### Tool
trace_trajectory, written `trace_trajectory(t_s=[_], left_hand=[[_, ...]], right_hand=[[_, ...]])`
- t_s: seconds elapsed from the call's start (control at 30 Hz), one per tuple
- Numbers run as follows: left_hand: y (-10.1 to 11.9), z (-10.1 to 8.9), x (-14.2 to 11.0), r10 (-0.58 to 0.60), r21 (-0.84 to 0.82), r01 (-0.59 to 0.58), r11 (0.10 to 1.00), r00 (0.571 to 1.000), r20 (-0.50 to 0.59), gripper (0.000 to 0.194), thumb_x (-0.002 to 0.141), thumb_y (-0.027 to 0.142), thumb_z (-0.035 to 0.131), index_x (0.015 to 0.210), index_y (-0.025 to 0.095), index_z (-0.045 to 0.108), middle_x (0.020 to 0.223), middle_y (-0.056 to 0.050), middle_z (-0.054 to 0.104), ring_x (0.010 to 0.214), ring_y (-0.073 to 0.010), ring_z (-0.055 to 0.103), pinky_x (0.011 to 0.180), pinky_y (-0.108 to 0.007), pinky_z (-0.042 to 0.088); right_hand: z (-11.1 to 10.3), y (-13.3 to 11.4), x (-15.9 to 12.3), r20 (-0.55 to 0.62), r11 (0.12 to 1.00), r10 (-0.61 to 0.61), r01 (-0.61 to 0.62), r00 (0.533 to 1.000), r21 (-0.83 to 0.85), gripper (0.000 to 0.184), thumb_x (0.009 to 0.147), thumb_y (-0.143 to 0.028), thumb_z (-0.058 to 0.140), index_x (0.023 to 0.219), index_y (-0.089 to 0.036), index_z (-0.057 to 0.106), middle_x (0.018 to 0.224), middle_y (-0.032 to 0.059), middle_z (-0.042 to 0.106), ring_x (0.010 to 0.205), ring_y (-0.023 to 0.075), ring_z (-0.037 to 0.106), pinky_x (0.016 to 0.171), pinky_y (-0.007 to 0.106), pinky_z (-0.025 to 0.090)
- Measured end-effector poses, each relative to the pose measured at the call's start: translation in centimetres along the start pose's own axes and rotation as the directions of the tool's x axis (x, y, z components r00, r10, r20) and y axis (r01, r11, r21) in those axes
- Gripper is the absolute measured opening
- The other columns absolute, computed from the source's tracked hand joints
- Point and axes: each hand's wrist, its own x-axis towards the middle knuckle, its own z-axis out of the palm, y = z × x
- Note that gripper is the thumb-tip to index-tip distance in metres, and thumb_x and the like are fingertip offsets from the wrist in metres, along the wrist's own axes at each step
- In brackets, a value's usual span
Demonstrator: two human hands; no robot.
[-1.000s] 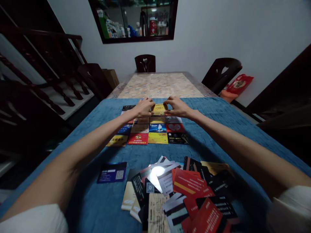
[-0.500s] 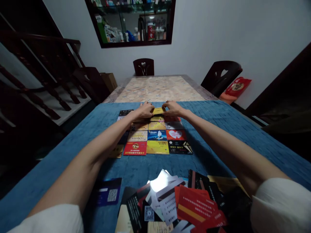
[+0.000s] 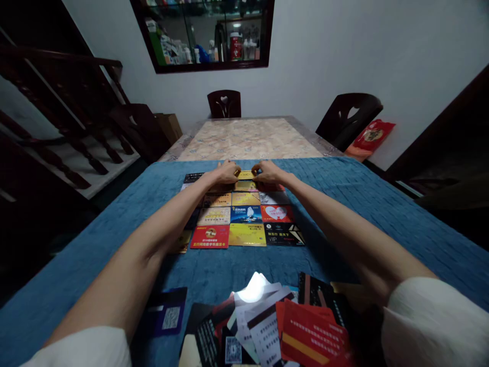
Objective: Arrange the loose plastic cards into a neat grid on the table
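At the far end of a grid of plastic cards lies a yellow card point(image 3: 245, 175), its left and right edges pinched between my two hands. The fingers of my left hand point(image 3: 228, 172) close on its left edge. Those of my right hand point(image 3: 266, 172) close on its right edge. Nearer me the grid shows a blue card with a white sailing shape point(image 3: 245, 214), a red card with a white heart point(image 3: 277, 213), a plain yellow card point(image 3: 247, 234), a black VIP card point(image 3: 284, 234) and a red card point(image 3: 210, 237). My left forearm hides part of the left column.
A loose, overlapping pile of cards point(image 3: 313, 331) lies close to me, with a purple card point(image 3: 164, 311) left of it. A blue cloth point(image 3: 336, 199) covers the near part of the table point(image 3: 248, 137). Dark wooden chairs point(image 3: 224, 104) stand around it.
The yellow card has come down from a slightly raised tilt to lie flatter at the top of the grid, both hands still on it. The view has shifted slightly.
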Motion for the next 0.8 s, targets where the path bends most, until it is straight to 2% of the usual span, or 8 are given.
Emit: trace_trajectory(t_s=[0.3,0.5,0.8], left_hand=[[-0.31,-0.20,-0.35,-0.012,0.006,0.012,1.000,0.999,0.031,0.026,0.071,0.021,0.056,0.091,0.018,0.071,0.107,-0.013,0.066,0.116,-0.0350,0.048,0.097,-0.050,0.043],[-0.41,-0.08,-0.34,-0.021,-0.005,0.021,1.000,0.999,0.035,0.033,0.069,0.021,0.055,0.098,0.018,0.072,0.106,-0.012,0.067,0.117,-0.0338,0.047,0.099,-0.049,0.043],[-0.03,-0.29,-0.62,-0.025,0.018,0.025,1.000,0.999,0.034,0.029,0.072,0.019,0.054,0.095,0.017,0.072,0.108,-0.013,0.067,0.115,-0.0339,0.049,0.098,-0.050,0.043]], right_hand=[[0.11,-0.22,0.07,0.037,0.999,0.012,-0.014,0.999,0.039,0.038,0.080,-0.028,0.064,0.116,-0.022,0.074,0.111,0.0057,0.075,0.097,0.0215,0.066,0.077,0.022,0.047],[0.12,-0.21,-0.03,0.042,0.999,0.013,-0.015,0.999,0.048,0.041,0.080,-0.024,0.061,0.120,-0.022,0.073,0.115,0.0067,0.074,0.100,0.0218,0.066,0.080,0.023,0.047],[0.49,-0.62,-0.02,0.024,0.999,0.045,-0.046,0.999,0.019,0.038,0.086,-0.023,0.057,0.122,-0.023,0.072,0.122,0.0090,0.071,0.107,0.0237,0.065,0.085,0.025,0.047]])
